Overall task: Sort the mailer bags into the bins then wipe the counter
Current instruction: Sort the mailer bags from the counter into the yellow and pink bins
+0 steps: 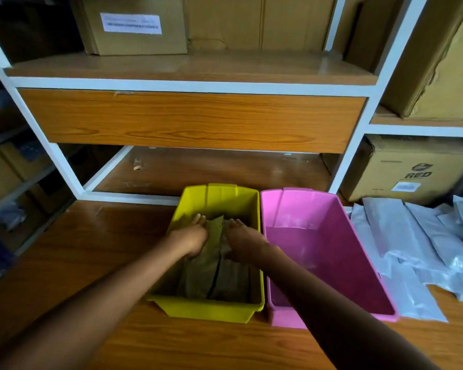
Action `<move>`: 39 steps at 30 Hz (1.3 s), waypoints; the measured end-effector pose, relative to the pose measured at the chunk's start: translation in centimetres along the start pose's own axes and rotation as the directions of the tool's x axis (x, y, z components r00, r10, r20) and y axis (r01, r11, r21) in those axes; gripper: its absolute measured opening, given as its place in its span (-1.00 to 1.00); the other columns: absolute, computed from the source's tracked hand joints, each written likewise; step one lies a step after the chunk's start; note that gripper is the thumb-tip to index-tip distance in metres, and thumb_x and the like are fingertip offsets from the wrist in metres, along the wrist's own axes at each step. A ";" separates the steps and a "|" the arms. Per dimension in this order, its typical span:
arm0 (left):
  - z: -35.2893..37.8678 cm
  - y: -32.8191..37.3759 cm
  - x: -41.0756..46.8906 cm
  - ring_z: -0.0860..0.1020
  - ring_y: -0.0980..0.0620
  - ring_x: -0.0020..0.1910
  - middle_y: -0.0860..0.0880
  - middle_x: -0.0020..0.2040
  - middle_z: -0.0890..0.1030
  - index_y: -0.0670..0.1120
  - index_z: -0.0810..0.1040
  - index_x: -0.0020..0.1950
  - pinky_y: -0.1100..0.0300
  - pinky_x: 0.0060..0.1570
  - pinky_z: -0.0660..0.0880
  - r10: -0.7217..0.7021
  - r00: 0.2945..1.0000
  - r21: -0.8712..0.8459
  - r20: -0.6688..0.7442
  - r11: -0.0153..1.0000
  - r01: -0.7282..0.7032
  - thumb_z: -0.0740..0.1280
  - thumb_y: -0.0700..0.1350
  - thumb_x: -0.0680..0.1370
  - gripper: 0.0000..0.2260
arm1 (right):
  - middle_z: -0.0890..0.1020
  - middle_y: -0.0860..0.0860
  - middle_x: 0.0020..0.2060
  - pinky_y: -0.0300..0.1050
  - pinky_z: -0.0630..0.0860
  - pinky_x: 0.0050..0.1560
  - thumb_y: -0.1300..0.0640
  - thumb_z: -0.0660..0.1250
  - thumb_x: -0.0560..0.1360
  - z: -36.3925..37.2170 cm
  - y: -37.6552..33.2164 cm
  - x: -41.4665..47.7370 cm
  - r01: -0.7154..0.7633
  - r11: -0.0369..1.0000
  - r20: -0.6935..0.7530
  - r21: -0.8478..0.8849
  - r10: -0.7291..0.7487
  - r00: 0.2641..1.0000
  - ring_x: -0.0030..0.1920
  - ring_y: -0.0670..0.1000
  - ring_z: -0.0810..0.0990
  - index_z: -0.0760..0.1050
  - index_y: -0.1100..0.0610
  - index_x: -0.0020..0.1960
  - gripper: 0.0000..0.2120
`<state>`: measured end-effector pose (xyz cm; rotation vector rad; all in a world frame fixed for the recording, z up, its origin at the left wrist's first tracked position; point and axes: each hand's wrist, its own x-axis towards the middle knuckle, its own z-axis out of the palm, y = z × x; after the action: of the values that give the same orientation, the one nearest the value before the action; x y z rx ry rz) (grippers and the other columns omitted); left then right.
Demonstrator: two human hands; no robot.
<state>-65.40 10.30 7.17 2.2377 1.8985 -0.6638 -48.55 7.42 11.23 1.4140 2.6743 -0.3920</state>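
A yellow bin [219, 196] stands on the wooden counter [91, 249] with brown paper mailer bags [219, 276] inside. Both my hands reach into it. My left hand [193, 236] and my right hand [241, 241] rest on top of the brown bags, fingers bent over them; whether they grip is hard to tell. Right beside it stands a pink bin [318, 236], which looks empty. A pile of silver-grey mailer bags [417, 249] lies on the counter to the right of the pink bin.
A white-framed wooden shelf unit [193, 118] rises behind the bins, with cardboard boxes [134, 25] on top. Another box [409, 174] stands at the right behind the silver bags. Darker shelving sits at the far left.
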 end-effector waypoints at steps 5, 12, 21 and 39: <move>-2.2 3.1 -7.6 -0.09 -0.09 0.57 -0.13 0.59 -0.06 -0.18 -0.01 0.56 0.03 0.52 0.06 0.022 0.852 -0.251 -0.523 0.951 -0.178 0.34 -0.10 0.53 -0.27 | 0.14 0.12 0.54 -0.02 0.21 0.48 0.03 0.31 0.53 -1.9 2.2 -8.1 0.021 0.975 -0.450 0.222 0.083 0.889 0.53 0.12 0.11 0.09 0.17 0.56 -0.30; -3.6 18.1 -17.0 0.15 0.04 0.53 -0.05 0.54 0.21 -0.13 0.20 0.53 0.13 0.46 0.17 -0.137 0.538 -0.448 -0.832 0.737 -0.505 0.20 0.17 0.54 -0.35 | 0.35 0.03 0.44 0.06 0.40 0.36 -0.19 0.27 0.52 -0.5 6.9 -24.6 0.075 0.916 -0.737 0.394 0.266 0.622 0.41 0.06 0.34 0.24 0.06 0.50 -0.36; -2.6 39.2 -22.7 0.30 -0.02 0.47 -0.12 0.47 0.34 -0.21 0.35 0.45 0.15 0.43 0.27 -0.069 0.446 -0.416 -0.892 0.510 -0.753 0.27 0.02 0.57 -0.48 | 0.47 -0.02 0.28 0.07 0.55 0.10 -0.05 0.37 0.50 3.5 15.4 -44.7 0.012 0.861 -0.793 0.509 0.464 0.396 0.26 0.00 0.49 0.36 0.08 0.41 -0.46; -7.0 58.1 -7.7 0.31 0.05 0.42 -0.08 0.40 0.40 -0.14 0.40 0.40 0.49 0.34 0.14 0.079 0.517 -0.407 -0.852 0.522 -0.749 0.26 0.01 0.57 -0.56 | 0.49 -0.03 0.23 0.03 0.60 -0.08 -0.06 0.38 0.50 7.6 39.0 -51.2 -0.237 0.689 -0.613 0.685 0.721 0.322 0.05 -0.08 0.53 0.40 0.04 0.38 -0.51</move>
<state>-8.53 -5.58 6.25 2.3041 1.1522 1.1764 12.26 -14.56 6.97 3.2896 2.4615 -0.3359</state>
